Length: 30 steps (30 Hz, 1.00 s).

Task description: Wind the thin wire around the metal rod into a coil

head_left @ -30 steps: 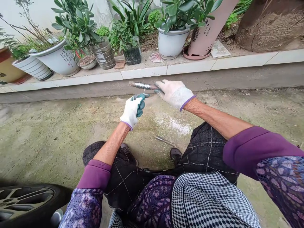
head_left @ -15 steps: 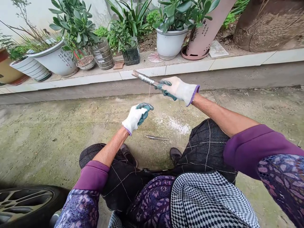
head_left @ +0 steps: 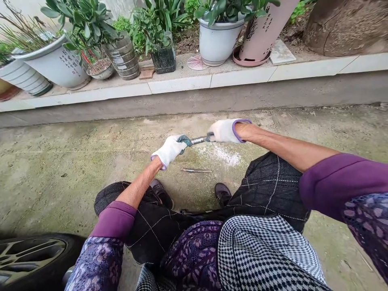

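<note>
Both hands wear white gloves with dark green coated fingers. Between them, over the ground, a rod wound with silvery wire lies nearly level. My left hand is closed around its left end. On the other end my right hand is closed, its fingers slightly blurred. Only the wound middle of the rod shows; the gloves hide both ends. Below the hands, a second thin rod rests on the concrete between my shoes. White powder or fine crumbs are scattered under my right hand.
A low tiled ledge runs across the back, bearing a white pot, a pink planter and several other plants. At lower left stands a car wheel. A houndstooth cloth covers my lap.
My right hand has come down with the rod, from above my left hand to level with it. My left hand now grips the rod's left end. The strand between the hands no longer shows.
</note>
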Tool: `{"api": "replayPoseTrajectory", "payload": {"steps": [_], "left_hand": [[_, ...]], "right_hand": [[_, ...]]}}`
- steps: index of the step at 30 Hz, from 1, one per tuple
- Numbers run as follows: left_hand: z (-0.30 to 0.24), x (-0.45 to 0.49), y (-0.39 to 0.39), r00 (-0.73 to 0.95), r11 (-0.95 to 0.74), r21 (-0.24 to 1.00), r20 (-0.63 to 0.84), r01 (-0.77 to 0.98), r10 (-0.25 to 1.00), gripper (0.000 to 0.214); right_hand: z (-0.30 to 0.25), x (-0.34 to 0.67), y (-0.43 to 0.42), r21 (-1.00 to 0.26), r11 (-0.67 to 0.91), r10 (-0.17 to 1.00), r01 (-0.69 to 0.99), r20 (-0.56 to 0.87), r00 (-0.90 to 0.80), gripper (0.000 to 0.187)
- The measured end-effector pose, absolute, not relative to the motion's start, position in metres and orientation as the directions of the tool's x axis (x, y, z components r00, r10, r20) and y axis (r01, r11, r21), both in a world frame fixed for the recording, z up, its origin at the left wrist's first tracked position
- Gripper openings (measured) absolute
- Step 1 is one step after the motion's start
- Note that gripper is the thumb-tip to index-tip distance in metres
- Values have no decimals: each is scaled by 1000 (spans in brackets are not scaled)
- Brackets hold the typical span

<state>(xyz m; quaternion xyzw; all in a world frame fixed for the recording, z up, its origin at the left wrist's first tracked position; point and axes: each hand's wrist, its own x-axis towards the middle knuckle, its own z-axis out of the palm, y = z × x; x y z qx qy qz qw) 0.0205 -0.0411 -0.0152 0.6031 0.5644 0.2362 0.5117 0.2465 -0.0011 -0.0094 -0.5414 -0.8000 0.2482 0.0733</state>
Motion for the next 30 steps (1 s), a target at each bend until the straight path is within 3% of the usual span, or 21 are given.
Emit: {"api": "replayPoseTrajectory", "payload": {"steps": [3, 5, 9, 13, 15, 17, 19, 21, 23, 25, 28, 30], "left_hand": [[-14, 27, -45, 236, 218, 909, -313, 354, 920, 17], [-12, 29, -47, 245, 220, 931, -295, 290, 924, 20], [-5, 25, -50, 242, 201, 956, -251, 212, 937, 24], [-4, 20, -55, 252, 210, 962, -250, 176, 935, 23], [-7, 19, -56, 259, 215, 962, -254, 170, 932, 22], [-12, 18, -55, 263, 225, 957, -269, 184, 927, 21], [-19, 16, -51, 256, 233, 949, -285, 214, 924, 19], [-24, 12, -43, 233, 230, 940, -290, 253, 928, 16], [-27, 5, -33, 190, 210, 932, -273, 296, 943, 13], [-27, -2, -24, 166, 160, 933, -222, 324, 961, 9], [-24, -5, -18, 206, 73, 935, -152, 347, 967, 10], [-22, -2, -20, 212, 66, 925, -155, 374, 965, 13]], "right_hand": [[-1, 241, 7, -264, 311, 896, 913, -238, -374, 22], [5, 237, 10, -149, 327, 908, 933, -223, -354, 30], [12, 236, 17, -126, 321, 934, 939, -119, -336, 41], [15, 243, 32, -222, 263, 960, 939, -36, -277, 41], [20, 246, 35, -357, 187, 977, 915, -28, -211, 38], [27, 246, 32, -569, 84, 987, 818, -68, -148, 38], [35, 246, 23, -776, 30, 966, 630, -140, -218, 40], [41, 246, 11, -895, 29, 884, 446, -186, -430, 44], [43, 245, -1, -932, 26, 732, 363, -229, -642, 46], [41, 245, -12, -922, 13, 588, 387, -306, -749, 47], [28, 245, -20, -848, 11, 443, 531, -472, -762, 48], [14, 244, -20, -787, 46, 438, 616, -538, -720, 47]]}}
